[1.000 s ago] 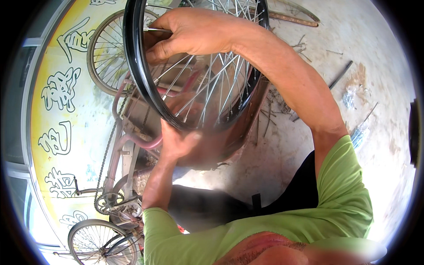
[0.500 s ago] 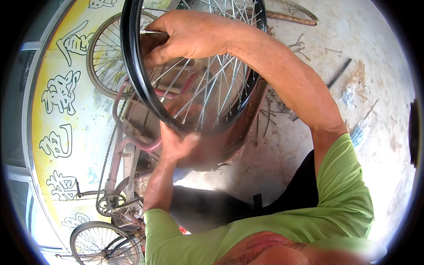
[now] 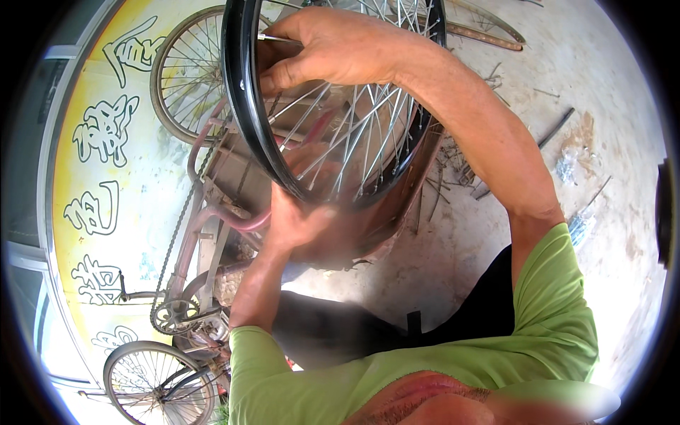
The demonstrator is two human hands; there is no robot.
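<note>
A bicycle wheel (image 3: 246, 117) with a glossy black rim and many thin silver spokes is held up on its edge, tilted, in the upper middle. My left hand (image 3: 297, 216) is closed round the lower part of the rim; some of its fingers show hazily through the spokes. Across the top of the wheel reaches my right arm, and my right hand (image 3: 319, 49) bends in among the spokes at the rim's left side. Its thumb and fingers are closed there by a spoke end; the fingertips are partly hidden behind the rim.
Beyond the wheel stands a rusty red cargo tricycle (image 3: 248, 221) with a chain, a chainring (image 3: 174, 316) and spoked wheels. A yellow and white signboard (image 3: 106, 180) lines the left. On the concrete floor lie old spokes (image 3: 435, 188), plastic-wrapped bundles (image 3: 582, 225) and a worn rim (image 3: 489, 37).
The wheel and both hands appear slightly farther right, and the background has shifted a little with the view. Both hands keep their places on the wheel.
</note>
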